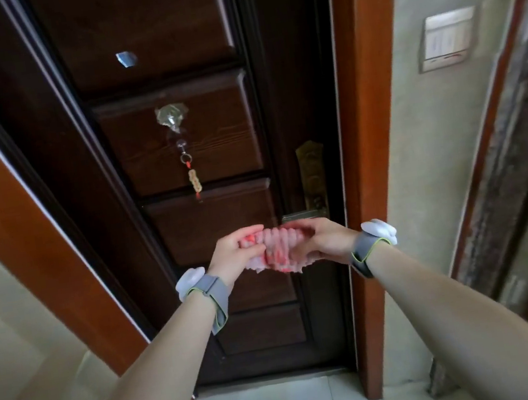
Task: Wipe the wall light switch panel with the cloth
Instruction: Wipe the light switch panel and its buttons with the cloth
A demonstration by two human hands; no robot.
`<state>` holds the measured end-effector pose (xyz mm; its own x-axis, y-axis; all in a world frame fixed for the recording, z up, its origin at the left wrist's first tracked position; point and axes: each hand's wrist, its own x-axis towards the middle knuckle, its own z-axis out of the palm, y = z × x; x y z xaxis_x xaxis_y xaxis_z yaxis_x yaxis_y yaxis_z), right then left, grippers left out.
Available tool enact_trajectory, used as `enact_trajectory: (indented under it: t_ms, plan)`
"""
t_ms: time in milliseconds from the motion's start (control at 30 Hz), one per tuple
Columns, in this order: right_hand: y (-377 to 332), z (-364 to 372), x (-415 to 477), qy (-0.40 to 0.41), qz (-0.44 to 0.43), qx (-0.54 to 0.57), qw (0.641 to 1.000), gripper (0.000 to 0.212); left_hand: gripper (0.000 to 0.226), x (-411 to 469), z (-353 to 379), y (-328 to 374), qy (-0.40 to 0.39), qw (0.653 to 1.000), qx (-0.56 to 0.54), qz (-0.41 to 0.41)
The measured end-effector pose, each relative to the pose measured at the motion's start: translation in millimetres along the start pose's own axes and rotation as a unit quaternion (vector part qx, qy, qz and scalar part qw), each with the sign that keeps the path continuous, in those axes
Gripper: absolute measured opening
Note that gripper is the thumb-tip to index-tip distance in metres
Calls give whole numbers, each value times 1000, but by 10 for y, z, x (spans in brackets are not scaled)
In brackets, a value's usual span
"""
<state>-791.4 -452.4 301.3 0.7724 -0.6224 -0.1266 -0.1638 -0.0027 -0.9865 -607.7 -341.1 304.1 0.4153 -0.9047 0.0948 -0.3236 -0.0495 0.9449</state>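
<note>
We hold a pink cloth [276,249] bunched between both hands: left hand [234,253] curled closed over its left end, right hand [321,242] gripping its right end, fingers wrapped around. Grey wrist bands [214,291] on both arms. Cloth sits in front of the dark wooden door [175,110], near the brass handle [313,186]. The light switch panel [445,38] is on the pale wall up right, well apart from the cloth.

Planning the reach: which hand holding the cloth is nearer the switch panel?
The right hand, gripping the pink cloth on the side towards the switch panel; the left hand grips its far end.
</note>
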Motion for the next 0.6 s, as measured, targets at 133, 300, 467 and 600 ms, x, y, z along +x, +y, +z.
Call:
enact_trajectory:
  t_ms: [133, 300, 467, 600]
  plan:
    - [-52, -400, -334, 88, -22, -51, 995, 51, 50, 143, 408, 264, -46, 993, 97, 47]
    - [-119, -860, -710, 206, -8, -121, 971, 17, 37, 225, 1009, 626, -57, 978, 182, 85]
    - [-112, -1209, -952, 317, -58, -50, 945, 20, 5, 284, 1302, 788, -100, 989, 77, 79]
    - [-92, -1439, -1222, 323, -87, 140, 932, 28, 26, 317, 1631, 931, -190, 980, -54, 11]
